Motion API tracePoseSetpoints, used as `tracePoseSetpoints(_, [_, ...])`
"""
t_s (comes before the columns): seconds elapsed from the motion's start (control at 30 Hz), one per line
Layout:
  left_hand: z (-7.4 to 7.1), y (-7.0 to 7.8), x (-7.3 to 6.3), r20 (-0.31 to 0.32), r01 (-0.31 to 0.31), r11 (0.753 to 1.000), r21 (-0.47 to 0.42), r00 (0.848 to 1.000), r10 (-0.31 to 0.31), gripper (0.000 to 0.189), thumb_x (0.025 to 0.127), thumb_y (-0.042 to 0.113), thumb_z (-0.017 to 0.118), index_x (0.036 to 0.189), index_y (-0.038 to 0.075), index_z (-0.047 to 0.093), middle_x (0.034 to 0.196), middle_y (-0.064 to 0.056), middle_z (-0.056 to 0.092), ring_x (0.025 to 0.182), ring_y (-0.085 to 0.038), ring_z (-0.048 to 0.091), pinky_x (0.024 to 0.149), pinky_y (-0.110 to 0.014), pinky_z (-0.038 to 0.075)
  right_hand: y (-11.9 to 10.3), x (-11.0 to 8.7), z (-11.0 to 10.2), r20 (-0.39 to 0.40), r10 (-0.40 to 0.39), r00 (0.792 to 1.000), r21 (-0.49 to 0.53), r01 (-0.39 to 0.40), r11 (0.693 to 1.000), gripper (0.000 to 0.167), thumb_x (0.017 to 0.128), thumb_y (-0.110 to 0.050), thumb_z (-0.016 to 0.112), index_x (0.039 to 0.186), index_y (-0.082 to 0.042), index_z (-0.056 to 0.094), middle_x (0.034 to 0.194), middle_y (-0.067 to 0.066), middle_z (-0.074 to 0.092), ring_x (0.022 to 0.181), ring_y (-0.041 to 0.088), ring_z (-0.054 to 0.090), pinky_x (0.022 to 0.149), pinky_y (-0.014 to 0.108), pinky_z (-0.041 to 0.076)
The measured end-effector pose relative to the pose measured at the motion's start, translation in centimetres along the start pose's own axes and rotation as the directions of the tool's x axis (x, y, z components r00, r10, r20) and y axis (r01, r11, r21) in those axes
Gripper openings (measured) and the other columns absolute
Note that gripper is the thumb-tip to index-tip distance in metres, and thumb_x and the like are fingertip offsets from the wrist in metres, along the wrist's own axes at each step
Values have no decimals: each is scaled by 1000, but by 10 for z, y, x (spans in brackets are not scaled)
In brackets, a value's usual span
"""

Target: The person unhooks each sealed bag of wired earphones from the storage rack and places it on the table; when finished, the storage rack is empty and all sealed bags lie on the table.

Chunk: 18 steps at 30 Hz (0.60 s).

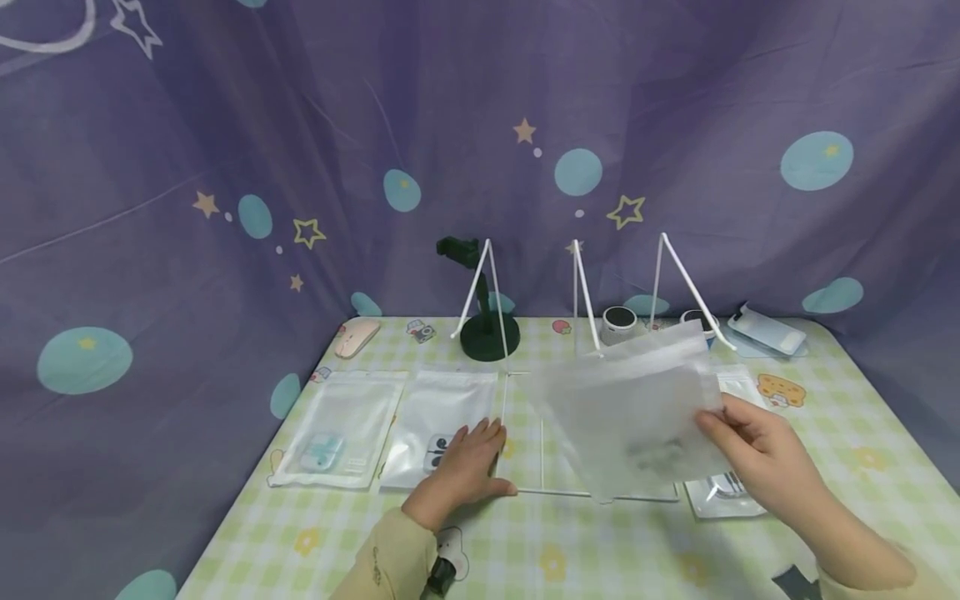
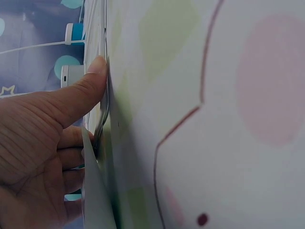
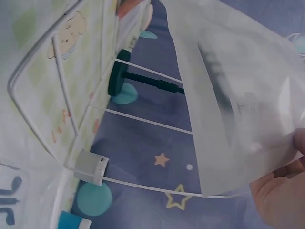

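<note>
My right hand pinches the right edge of a frosted zip bag. Through its side shows a blurred dark greenish shape. The bag is held up over a white wire rack with three upright prongs and hides part of its base. In the right wrist view the raised bag overlaps the prong ends. My left hand rests, fingers spread, on the rack's front left corner. Its thumb lies along the base wire, and the fingers reach over the edge of a zip bag holding earphones.
Another zip bag with a light blue item lies far left; one more lies right of the rack. Behind stand a dark green phone stand, a white cylinder, and a clear phone case. A pink mouse sits back left.
</note>
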State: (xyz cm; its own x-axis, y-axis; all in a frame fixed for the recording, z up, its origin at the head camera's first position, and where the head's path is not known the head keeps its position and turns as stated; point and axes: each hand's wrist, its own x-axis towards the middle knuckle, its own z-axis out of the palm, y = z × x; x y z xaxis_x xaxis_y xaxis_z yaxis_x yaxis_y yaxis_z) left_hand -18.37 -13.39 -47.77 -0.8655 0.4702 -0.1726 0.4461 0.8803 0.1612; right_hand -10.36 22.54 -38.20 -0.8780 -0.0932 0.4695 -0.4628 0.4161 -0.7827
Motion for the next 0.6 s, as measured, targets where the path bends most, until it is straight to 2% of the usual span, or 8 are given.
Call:
tracePoseSetpoints(0.17, [0, 1, 1, 4, 4, 1000, -17, 1000, -4, 92, 80, 54, 74, 149, 4, 38, 157, -13, 30, 145, -30, 25, 115, -52, 21, -8, -11, -14, -3, -58, 998, 36, 58, 998, 23, 92, 15, 53, 103, 1, 67, 93, -7, 72, 82, 4, 68, 68, 17, 53])
tracePoseSetpoints(0.3, [0, 2, 1, 0, 6, 1000, -10, 1000, -6, 93, 80, 54, 74, 149, 4, 38, 157, -12, 31, 145, -30, 25, 115, -52, 22, -13, -21, -27, -95, -33, 995, -22, 31, 999, 23, 91, 16, 54, 105, 4, 67, 100, -11, 70, 88, 0, 65, 71, 12, 51])
tracePoseSetpoints(0.4, [0, 2, 2, 0, 7, 1000, -8, 1000, -7, 93, 80, 54, 74, 149, 4, 38, 157, -12, 30, 145, -30, 25, 115, -51, 21, -12, -26, -38, -193, 12, 981, -77, -27, 997, 24, 91, 14, 55, 109, 4, 68, 102, -16, 69, 91, -3, 63, 73, 9, 49])
tracePoseSetpoints(0.47, [-1, 2, 2, 1, 6, 1000, -6, 1000, -6, 93, 80, 54, 73, 149, 4, 38, 157, -12, 30, 145, -30, 25, 115, -52, 22, -11, -29, -46, -252, 26, 967, -42, -37, 998, 25, 92, 14, 53, 112, 7, 66, 104, -13, 70, 94, -2, 63, 77, 8, 47])
tracePoseSetpoints(0.53, [-1, 3, 2, 4, 6, 1000, -10, 1000, -6, 93, 80, 54, 74, 149, 3, 38, 157, -13, 31, 145, -30, 25, 115, -52, 22, -8, -29, -56, -311, 15, 950, 20, -9, 1000, 24, 93, 14, 51, 112, 10, 65, 104, -10, 71, 97, 0, 64, 81, 7, 45])
tracePoseSetpoints(0.6, [-2, 3, 2, 6, 7, 1000, -9, 1000, -7, 93, 80, 53, 74, 149, 3, 38, 157, -13, 31, 145, -30, 25, 115, -52, 22, -1, -28, -66, -347, -38, 937, 159, 99, 982, 24, 94, 16, 46, 113, 17, 61, 106, -2, 72, 102, 6, 64, 87, 9, 44])
